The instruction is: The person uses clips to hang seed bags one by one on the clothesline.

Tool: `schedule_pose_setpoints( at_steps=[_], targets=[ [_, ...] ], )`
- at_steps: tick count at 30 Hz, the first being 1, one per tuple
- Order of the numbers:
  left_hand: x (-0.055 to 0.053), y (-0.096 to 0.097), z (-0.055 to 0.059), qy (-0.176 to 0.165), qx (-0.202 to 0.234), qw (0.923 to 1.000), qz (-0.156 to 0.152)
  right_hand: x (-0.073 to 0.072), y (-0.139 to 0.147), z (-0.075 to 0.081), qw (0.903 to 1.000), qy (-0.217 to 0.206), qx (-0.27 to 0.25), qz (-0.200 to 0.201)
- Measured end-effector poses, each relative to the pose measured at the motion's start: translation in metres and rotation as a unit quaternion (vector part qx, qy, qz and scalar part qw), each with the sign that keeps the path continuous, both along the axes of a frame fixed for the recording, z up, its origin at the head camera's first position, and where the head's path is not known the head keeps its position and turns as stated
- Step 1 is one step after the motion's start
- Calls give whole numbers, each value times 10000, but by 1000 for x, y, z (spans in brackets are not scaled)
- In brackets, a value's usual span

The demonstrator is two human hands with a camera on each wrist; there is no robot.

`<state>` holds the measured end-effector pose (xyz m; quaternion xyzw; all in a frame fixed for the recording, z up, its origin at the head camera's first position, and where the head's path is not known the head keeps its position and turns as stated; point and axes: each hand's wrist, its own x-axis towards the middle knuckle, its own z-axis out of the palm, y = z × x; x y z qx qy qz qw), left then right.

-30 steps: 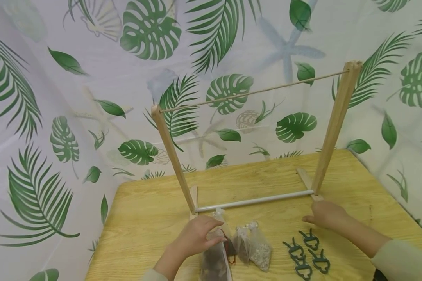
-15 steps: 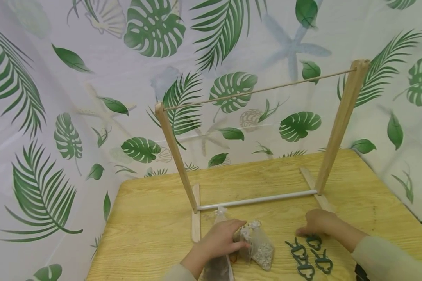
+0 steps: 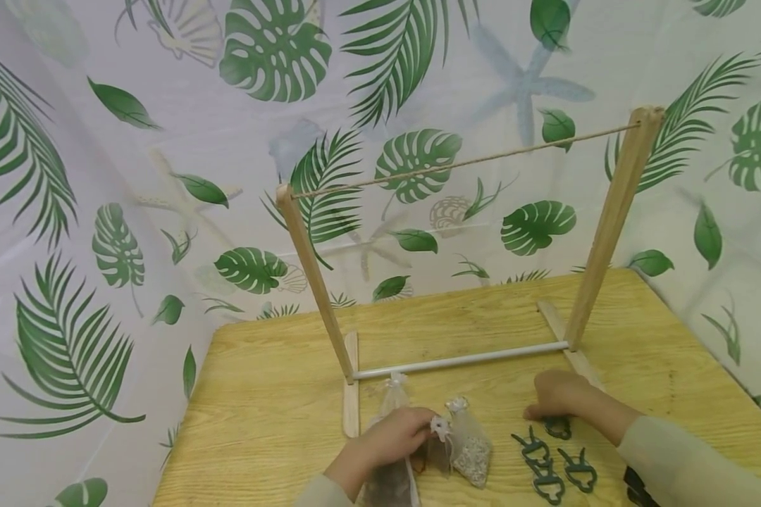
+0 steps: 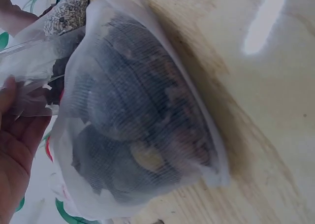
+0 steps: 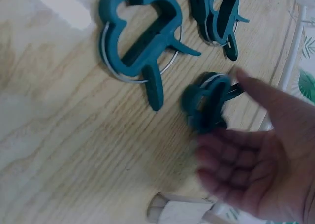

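Observation:
My left hand (image 3: 396, 433) pinches a small sheer drawstring bag (image 3: 442, 451) with dark contents, its white gathered top near my fingers. The left wrist view shows thumb and fingers on either side of its clear mesh. Under that hand lies a larger mesh bag (image 4: 133, 101) filled with dark lumps. Right beside the small bag is another sheer bag (image 3: 472, 458) of pale pellets. My right hand (image 3: 558, 394) holds a dark green cloud-shaped clothes peg (image 5: 209, 101), thumb at one handle and fingertips at the other. Several matching pegs (image 3: 580, 472) lie close by on the table.
Behind my hands stands a wooden frame (image 3: 611, 232) with a rope (image 3: 469, 163) strung between its posts and a white rod (image 3: 463, 360) low down. Its feet rest on the wood-grain table (image 3: 260, 401). A leaf-patterned sheet (image 3: 355, 84) hangs behind.
My left hand has moved right, from over the large bag to the small sheer bag. My right hand has come left and nearer, from the frame's right foot to the farthest clothes peg.

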<state>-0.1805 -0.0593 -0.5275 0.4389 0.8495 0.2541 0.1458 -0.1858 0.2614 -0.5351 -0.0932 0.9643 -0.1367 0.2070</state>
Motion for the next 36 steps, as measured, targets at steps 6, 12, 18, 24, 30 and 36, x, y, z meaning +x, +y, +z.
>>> schedule_pose_setpoints(
  at_steps=[6, 12, 18, 24, 30, 36],
  targets=[
    [0, -3, -5, -871, 526, 9942, 347, -5, -1, -12, 9955, 894, -192, 233],
    [0, -4, -10, -1267, 882, 9868, 493, -7, -3, -17, 9941, 948, -197, 479],
    [0, -5, -12, -1139, 956, 9873, 559, -8, -3, -15, 9962, 652, -473, 337],
    [1, -5, -13, -1219, 999, 9857, 589, -6, 0, -17, 9943, 787, -573, 433],
    [0, -4, -16, -1155, 1005, 9863, 621, -2, 0, -18, 9925, 964, -605, 448],
    [2, -3, -14, -1095, 1018, 9867, 635, -3, 4, -13, 9932, 565, -951, 357]
  ],
)
